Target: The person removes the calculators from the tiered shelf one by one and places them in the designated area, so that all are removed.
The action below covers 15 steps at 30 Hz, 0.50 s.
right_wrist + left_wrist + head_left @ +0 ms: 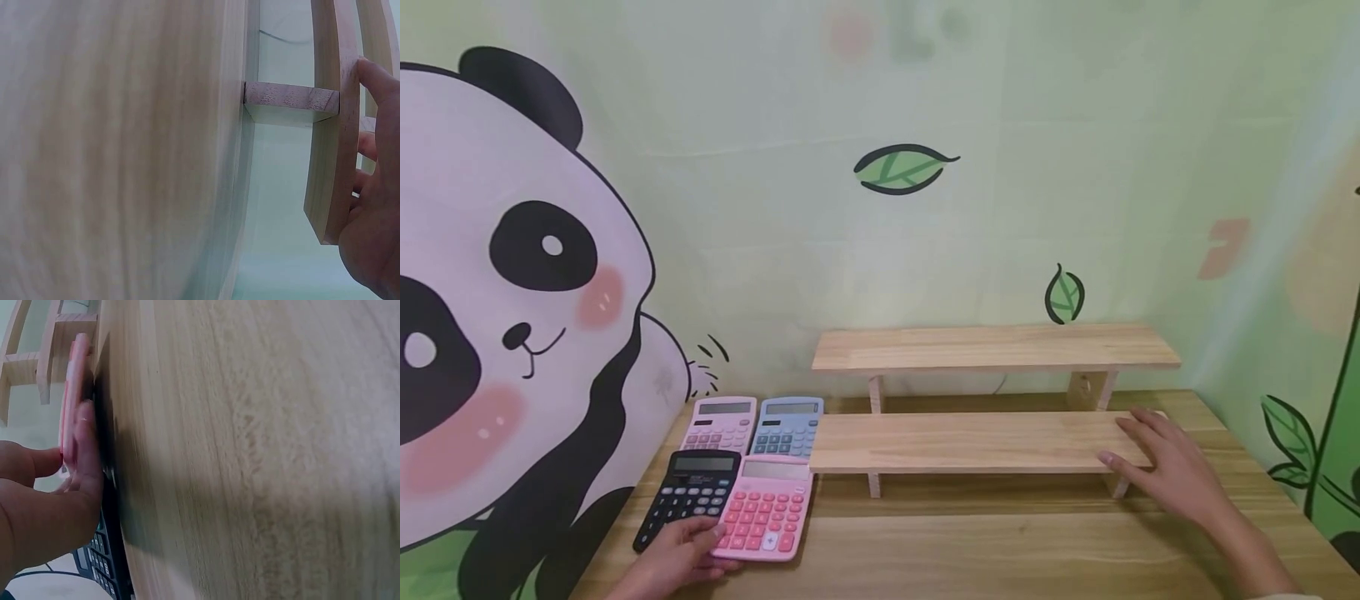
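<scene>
At the lower left, my left hand (pixel 677 554) pinches the near-left corner of a bright pink calculator (pixel 769 510). In the left wrist view the thumb is on its key side and the fingers (pixel 87 444) lie beneath; the calculator is raised off the tabletop. Close beside it is a black calculator (pixel 691 487), partly covered by the hand. Behind these lie a pale pink calculator (pixel 721 422) and a blue calculator (pixel 788 425). My right hand (pixel 1176 467) rests with spread fingers on the right end of the lower shelf board (pixel 970 442), its thumb near the front edge.
The two-tier wooden stand has a higher board (pixel 992 346) at the back, held by upright supports (pixel 876 393). It stands on a wood-grain table (pixel 970 546). Behind hangs a green backdrop (pixel 760 208) printed with a panda and leaves.
</scene>
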{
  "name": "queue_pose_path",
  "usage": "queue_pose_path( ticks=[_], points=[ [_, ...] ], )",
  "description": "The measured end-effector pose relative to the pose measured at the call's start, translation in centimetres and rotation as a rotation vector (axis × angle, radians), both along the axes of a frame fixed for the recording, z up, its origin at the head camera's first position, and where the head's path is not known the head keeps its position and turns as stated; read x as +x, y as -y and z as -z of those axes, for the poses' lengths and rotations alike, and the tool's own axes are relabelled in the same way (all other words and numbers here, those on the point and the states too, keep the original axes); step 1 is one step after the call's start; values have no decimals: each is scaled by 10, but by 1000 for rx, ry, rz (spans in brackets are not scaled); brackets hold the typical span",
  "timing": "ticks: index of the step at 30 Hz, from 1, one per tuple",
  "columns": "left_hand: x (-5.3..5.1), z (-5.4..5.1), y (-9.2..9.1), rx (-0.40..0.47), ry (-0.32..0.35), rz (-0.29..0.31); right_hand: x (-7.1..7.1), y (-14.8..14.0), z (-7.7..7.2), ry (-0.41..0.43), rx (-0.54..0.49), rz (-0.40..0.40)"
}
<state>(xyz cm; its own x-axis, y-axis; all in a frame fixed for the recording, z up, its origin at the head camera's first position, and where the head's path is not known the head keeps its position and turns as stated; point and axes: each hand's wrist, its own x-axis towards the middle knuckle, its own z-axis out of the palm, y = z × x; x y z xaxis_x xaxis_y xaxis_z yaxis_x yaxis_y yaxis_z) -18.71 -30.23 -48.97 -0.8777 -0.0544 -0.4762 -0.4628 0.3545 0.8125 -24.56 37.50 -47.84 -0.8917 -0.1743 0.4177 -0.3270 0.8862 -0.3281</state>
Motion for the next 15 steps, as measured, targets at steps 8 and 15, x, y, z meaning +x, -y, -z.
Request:
queue_pose_path(
  ticks=[8, 15],
  points=[
    [0, -2, -9, -188, -62, 28, -1, -1, -2, 6, 2, 6],
    [3, -12, -12, -383, -128, 91, -1, -1, 0, 15, 5, 7]
  ],
)
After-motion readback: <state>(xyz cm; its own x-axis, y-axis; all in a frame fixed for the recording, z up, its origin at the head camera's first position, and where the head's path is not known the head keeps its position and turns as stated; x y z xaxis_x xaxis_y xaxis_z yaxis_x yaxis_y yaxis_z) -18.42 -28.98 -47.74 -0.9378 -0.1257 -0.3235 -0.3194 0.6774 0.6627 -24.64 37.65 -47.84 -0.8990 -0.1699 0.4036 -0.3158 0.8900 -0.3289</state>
